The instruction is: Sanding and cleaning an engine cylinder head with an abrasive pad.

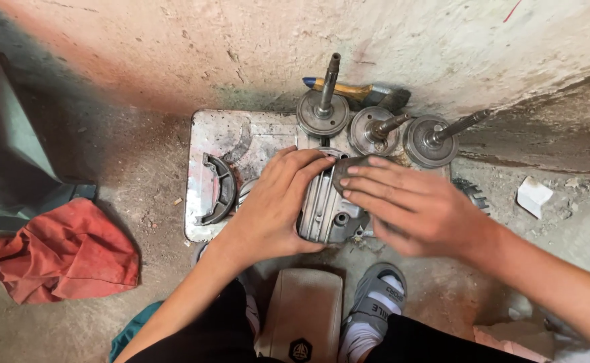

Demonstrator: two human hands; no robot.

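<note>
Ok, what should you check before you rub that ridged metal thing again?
1. Left hand steadies the grey ribbed metal engine cover: ok, palm and fingers lie on it.
2. Right hand has the small dark grey abrasive pad: ok, flat fingers press it on the cover's upper edge.
3. Cover rests on the scratched silver metal tray: ok.
4. Three round grey shafted metal discs stand away from the hands: ok, they line the tray's far edge.
5. Black curved semicircular part out of the way: ok, it lies left of the left hand.
6. Surface under the pad clean: cannot tell, hidden.
</note>
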